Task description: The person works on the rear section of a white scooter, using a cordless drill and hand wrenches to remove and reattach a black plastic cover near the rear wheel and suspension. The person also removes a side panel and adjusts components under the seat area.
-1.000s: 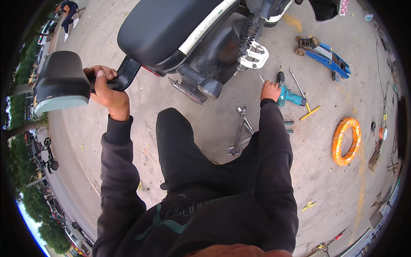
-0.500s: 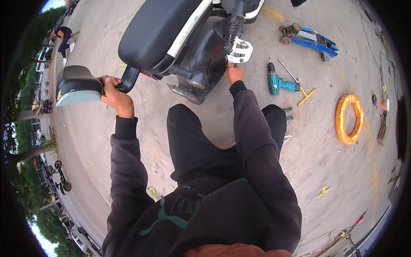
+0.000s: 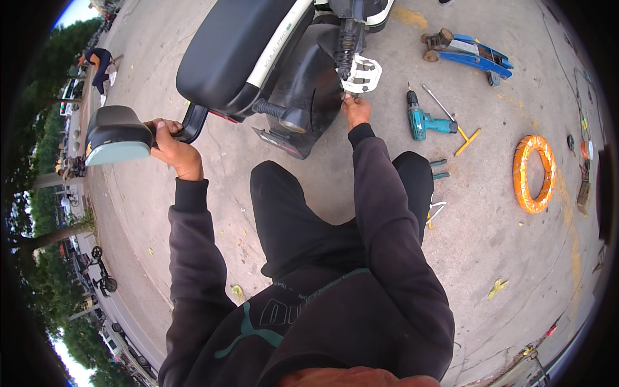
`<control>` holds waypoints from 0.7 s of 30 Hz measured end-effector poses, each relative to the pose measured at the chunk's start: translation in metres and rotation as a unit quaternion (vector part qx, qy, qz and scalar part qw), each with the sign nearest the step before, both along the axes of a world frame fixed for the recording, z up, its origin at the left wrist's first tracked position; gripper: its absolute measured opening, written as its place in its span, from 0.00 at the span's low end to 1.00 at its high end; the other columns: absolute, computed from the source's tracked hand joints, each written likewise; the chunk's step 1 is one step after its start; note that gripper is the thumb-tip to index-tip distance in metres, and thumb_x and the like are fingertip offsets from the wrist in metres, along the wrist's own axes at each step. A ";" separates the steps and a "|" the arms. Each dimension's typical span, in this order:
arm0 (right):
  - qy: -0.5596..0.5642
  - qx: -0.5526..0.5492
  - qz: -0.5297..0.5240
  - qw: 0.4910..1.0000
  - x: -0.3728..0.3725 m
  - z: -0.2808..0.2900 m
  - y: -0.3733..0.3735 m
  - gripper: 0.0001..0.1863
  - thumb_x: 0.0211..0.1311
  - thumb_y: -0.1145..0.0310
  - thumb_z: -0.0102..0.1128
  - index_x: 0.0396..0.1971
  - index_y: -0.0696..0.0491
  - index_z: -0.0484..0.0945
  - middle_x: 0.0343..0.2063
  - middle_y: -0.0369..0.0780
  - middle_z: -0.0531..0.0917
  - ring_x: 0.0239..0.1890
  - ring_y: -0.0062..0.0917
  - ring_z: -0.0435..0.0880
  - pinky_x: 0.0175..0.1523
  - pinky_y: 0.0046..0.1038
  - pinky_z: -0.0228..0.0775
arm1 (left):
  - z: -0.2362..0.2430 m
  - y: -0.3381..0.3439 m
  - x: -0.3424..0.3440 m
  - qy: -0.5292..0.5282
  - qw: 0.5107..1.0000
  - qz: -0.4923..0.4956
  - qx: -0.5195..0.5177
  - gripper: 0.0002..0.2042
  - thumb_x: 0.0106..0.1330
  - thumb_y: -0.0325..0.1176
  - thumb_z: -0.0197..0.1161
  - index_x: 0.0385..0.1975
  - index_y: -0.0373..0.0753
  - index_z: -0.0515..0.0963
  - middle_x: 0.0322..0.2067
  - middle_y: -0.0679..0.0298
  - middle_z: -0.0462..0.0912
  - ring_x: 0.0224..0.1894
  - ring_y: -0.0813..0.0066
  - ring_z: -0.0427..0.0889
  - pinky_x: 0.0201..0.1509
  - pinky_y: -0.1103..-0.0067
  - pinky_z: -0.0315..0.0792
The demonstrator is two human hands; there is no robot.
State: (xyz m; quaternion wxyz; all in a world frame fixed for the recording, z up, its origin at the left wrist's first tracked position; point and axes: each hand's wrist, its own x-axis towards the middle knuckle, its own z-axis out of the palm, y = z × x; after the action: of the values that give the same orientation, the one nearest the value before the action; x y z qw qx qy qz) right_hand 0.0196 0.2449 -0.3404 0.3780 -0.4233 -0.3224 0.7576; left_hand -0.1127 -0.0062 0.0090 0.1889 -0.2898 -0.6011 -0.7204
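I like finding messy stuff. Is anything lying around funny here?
Yes: the teal cordless drill, a long metal T-handle wrench and an orange coiled hose lie scattered on the grey concrete ground, not on any bench.

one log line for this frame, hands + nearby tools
left hand: grips scooter rear rack | right hand: at white pedal | teal drill: on ground

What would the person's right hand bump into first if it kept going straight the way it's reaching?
Probably the white pedal on the scooter. The right hand points up at it, fingertips just below its lower edge. Depth is hard to judge, so the black bodywork beside it might come first.
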 end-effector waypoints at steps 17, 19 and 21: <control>-0.070 -0.090 0.117 0.987 0.010 0.015 0.013 0.22 0.69 0.52 0.59 0.43 0.59 0.75 0.33 0.39 0.81 0.30 0.23 0.82 0.35 0.27 0.78 | 0.000 0.002 -0.001 -0.018 1.000 0.006 -0.014 0.06 0.65 0.27 0.53 0.38 0.35 0.66 0.29 0.61 0.71 0.28 0.74 0.72 0.36 0.73 0.72; -0.050 -0.096 0.117 0.987 0.009 0.011 0.009 0.21 0.69 0.52 0.60 0.42 0.59 0.75 0.32 0.39 0.81 0.29 0.23 0.82 0.33 0.26 0.77 | 0.004 -0.002 -0.005 -0.019 0.998 0.008 -0.067 0.11 0.68 0.32 0.55 0.44 0.34 0.66 0.36 0.58 0.74 0.35 0.70 0.75 0.43 0.70 0.73; -0.046 -0.103 0.115 0.987 0.009 0.012 0.003 0.21 0.69 0.53 0.60 0.41 0.58 0.75 0.31 0.39 0.82 0.27 0.23 0.82 0.31 0.26 0.76 | 0.013 -0.015 0.004 -0.026 0.988 0.022 -0.149 0.18 0.71 0.39 0.56 0.53 0.33 0.67 0.46 0.53 0.76 0.47 0.66 0.78 0.54 0.67 0.73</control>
State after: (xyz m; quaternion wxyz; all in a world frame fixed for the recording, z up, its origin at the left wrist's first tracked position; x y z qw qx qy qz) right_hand 0.0282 0.2483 -0.3287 0.2274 -0.4550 -0.3062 0.8047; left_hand -0.1087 -0.0207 0.0217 0.1437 -0.2830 -0.7126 -0.6257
